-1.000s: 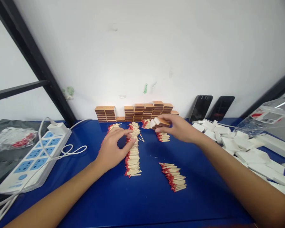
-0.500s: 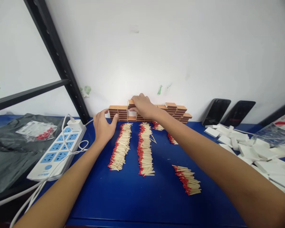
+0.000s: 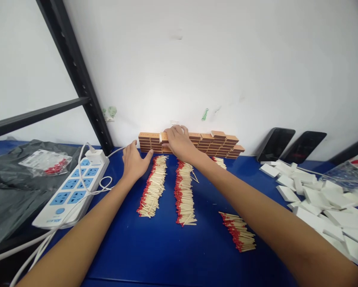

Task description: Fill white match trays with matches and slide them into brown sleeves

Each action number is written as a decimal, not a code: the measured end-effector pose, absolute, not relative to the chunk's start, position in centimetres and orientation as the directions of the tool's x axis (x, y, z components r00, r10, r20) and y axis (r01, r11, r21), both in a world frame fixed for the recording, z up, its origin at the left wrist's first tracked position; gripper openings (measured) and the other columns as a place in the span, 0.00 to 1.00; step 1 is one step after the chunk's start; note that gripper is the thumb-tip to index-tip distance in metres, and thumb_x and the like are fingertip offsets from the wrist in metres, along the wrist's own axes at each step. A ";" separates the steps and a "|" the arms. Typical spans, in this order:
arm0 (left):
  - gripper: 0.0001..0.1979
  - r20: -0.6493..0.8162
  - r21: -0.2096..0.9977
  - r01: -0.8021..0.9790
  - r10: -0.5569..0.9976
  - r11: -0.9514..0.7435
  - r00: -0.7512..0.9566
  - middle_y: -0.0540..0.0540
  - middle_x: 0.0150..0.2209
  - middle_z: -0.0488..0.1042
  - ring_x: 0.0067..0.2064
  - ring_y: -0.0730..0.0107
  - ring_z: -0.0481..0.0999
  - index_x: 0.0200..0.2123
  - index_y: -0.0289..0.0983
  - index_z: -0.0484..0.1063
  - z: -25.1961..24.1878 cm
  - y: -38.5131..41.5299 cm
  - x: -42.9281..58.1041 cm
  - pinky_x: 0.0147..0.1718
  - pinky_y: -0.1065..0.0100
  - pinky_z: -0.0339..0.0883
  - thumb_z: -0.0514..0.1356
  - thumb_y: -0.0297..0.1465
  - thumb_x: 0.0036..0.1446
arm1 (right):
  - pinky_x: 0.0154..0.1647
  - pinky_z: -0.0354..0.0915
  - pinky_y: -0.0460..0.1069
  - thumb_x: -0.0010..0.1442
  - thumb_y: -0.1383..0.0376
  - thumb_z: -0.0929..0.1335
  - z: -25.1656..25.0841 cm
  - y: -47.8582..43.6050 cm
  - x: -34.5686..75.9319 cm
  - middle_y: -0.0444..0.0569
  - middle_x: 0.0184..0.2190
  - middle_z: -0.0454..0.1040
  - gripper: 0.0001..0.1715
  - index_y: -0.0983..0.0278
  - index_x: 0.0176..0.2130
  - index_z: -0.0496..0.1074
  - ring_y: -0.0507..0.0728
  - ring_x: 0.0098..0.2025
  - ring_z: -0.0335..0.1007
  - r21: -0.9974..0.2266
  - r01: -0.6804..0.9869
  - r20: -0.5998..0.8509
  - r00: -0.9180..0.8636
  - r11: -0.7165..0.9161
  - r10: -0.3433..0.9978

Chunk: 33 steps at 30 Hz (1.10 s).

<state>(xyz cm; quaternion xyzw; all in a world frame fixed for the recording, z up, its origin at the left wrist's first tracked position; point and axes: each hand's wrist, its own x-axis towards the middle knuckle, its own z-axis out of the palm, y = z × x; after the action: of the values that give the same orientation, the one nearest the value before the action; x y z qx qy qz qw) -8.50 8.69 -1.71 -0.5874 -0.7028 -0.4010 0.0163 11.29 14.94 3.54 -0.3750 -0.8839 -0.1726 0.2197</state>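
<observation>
Matchboxes with brown striking sides are stacked in a low row against the white wall. My right hand reaches over the row, its fingers closed on several stacked matchboxes at a gap; its palm side is hidden. At the left end of the row is my left hand, thumb and fingers apart and nothing between them; whether it touches the boxes I cannot tell. In front of the boxes, red-tipped matches lie in a left strip, a middle strip and a smaller pile under my right forearm.
A white power strip with cables lies at left on the blue table, by a dark plastic bag and a black rack post. White pieces are heaped at right; two black phones lean on the wall.
The held boxes have come down into the gap, which now shows smaller. My right hand has lowered with them. The left hand stays at the row's left end.
</observation>
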 end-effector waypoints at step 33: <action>0.24 0.572 0.237 0.881 0.792 -0.409 0.214 0.44 0.68 0.70 0.72 0.52 0.60 0.67 0.40 0.68 -0.7 7.2 -7.8 0.69 0.47 0.54 0.46 0.33 0.73 | 0.71 0.49 0.68 0.72 0.72 0.55 1.1 15.1 12.5 0.67 0.52 0.76 0.25 0.77 0.61 0.69 0.69 0.62 0.61 0.462 0.602 0.448 -0.792 0.652 0.414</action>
<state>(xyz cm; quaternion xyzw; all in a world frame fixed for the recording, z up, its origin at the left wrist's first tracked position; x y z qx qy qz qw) -7.76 7.16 -0.69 -0.7760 -0.5390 -0.3202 0.0700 12.46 15.09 1.09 -0.2835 -0.8957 -0.3063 0.1534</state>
